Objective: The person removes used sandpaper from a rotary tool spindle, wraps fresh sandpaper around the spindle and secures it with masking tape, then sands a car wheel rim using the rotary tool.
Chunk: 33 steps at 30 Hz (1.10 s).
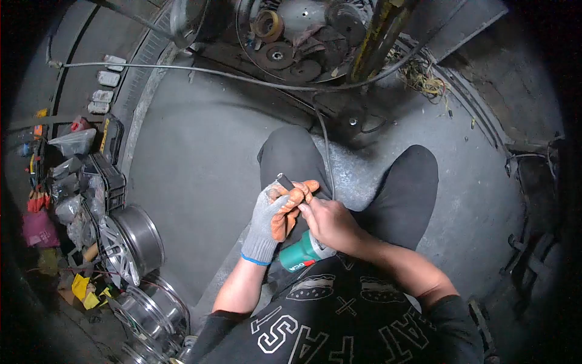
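Observation:
My left hand [280, 209] wears a grey knit glove with orange-coated fingers and palm. Its fingers are closed around a short dark cylindrical piece [285, 181], whose upper end sticks out past the thumb side. My bare right hand [330, 221] meets the gloved fingertips, its thumb and fingers pinched together; whatever lies between them is hidden. Below both hands, a green power tool [297, 253] with DCA lettering rests in my lap, partly covered by my right hand and wrist.
Metal wheel rims [142, 242] stand at the left, below bags and small boxes. A grey cable [212, 71] crosses ahead of my knees. Beyond it a round tray [254, 60] holds discs and a tape roll [268, 25]. Tangled wires [424, 79] lie at upper right.

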### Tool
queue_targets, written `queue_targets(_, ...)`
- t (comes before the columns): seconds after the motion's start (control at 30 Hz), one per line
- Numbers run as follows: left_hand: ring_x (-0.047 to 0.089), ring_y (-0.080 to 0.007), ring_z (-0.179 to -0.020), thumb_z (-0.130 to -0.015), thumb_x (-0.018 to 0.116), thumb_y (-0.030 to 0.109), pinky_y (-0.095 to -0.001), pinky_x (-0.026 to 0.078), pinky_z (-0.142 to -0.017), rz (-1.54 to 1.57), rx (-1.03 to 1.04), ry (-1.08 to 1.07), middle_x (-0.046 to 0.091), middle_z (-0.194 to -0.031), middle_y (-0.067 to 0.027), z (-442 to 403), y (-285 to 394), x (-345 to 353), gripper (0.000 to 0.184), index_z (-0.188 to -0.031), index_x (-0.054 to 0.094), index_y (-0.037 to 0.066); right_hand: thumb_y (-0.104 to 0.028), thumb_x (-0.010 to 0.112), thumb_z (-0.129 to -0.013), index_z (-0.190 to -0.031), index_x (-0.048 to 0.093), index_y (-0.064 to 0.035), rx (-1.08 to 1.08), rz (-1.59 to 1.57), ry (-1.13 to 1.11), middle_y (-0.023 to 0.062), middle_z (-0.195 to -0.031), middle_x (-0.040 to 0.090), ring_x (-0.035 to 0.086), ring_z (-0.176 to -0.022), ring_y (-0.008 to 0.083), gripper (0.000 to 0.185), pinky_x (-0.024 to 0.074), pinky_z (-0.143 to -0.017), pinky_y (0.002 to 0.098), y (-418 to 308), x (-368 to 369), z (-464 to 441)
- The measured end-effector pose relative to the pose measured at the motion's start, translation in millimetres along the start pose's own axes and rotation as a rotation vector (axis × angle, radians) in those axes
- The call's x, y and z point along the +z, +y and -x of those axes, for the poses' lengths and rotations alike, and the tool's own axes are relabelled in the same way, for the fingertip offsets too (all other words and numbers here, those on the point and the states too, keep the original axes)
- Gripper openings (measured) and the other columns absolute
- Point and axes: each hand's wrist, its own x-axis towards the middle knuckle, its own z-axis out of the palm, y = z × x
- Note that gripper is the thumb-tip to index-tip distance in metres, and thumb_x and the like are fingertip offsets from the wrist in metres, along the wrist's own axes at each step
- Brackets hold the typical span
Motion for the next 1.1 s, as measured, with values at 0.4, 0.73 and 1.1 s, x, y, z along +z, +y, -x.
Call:
queue_targets(0.4,0.062,-0.0176,-0.089,-0.072,0.069,0.001,-0.0268,0.049,-0.079,-0.626,0.249,0.075,0.065,-0.096,-0.0126,2.5,19.0,19.6,0.022,-0.093,0.065,-0.006,-0.021,0.047,-0.098,-0.082,0.059,0.0027,0.436,-0.934,-0.449,0.0089,-0.065,0.063,0.065,-0.062,0.0161,0.031,0.0501,-0.058,0.0305,18.5,-8.0,-6.8)
queue_targets(0.73,0.063,-0.0167,-0.082,-0.073,0.063,-0.002,-0.0263,0.051,-0.075,-0.743,0.26,0.031,0.067,-0.093,-0.0126,6.8,25.8,10.2,0.015,-0.087,0.067,-0.006,-0.026,0.059,-0.091,-0.081,0.059,-0.0028,-0.136,-0.002,-0.117,0.0097,-0.072,0.063,0.064,-0.071,0.0233,0.026,0.0485,-0.063,0.0336,9.2,-22.4,-2.8)
queue_targets(1.1,0.059,-0.011,-0.072,-0.073,0.063,0.003,-0.0225,0.047,-0.065,-0.559,0.2,0.056,0.067,-0.088,-0.011,-1.8,18.5,-4.8,0.02,-0.091,0.065,-0.005,-0.023,0.059,-0.09,-0.081,0.058,0.0003,-0.145,-0.193,-0.369,0.0128,-0.073,0.061,0.061,-0.07,0.0309,0.025,0.0479,-0.067,0.038,41.6,-25.0,-10.4)
